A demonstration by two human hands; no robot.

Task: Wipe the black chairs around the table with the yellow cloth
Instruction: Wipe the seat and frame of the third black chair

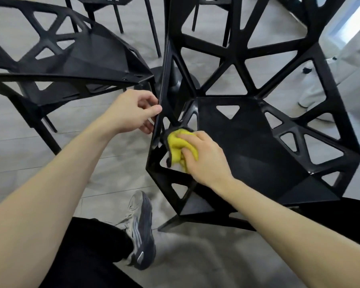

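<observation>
A black lattice chair (247,142) with triangular cut-outs stands right in front of me, its seat facing up. My right hand (204,156) grips the bunched yellow cloth (178,145) and presses it on the struts at the seat's left front corner. My left hand (133,111) holds the chair's left side edge, thumb on top and fingers curled round it. A second black chair (77,57) of the same design stands to the left.
More black chair legs (152,23) stand at the top, beyond a round black table base (175,80). A person in light trousers (328,80) is at the right edge. My grey sneaker (139,229) rests on the grey floor below the chair.
</observation>
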